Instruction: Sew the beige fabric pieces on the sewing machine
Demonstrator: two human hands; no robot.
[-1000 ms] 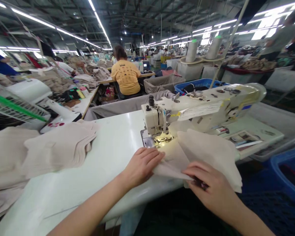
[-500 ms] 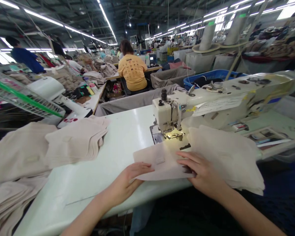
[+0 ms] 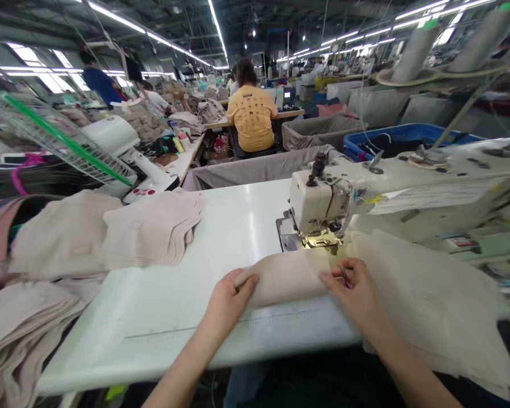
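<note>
A pale beige fabric piece point(image 3: 284, 277) lies in front of the sewing machine point(image 3: 314, 195), its far edge close to the lit presser foot point(image 3: 321, 242). My left hand point(image 3: 232, 297) pinches the piece's left end between thumb and fingers, and that end is lifted and curled. At the other end, my right hand point(image 3: 355, 292) is closed on the fabric's right edge. A small dark metal tool point(image 3: 345, 276) shows among the right fingers; its kind is hard to make out.
Stacked beige pieces point(image 3: 153, 226) lie on the table's left, with more beige fabric point(image 3: 429, 306) right of the machine. Behind the table are a grey cloth-lined bin point(image 3: 255, 170), a blue basket point(image 3: 391, 136) and a seated person in a yellow shirt point(image 3: 253, 116).
My left hand has gone from lying flat on the fabric to pinching its lifted left end. The right fingers have curled in. The small rectangular patch on the piece no longer shows. The view has turned left.
</note>
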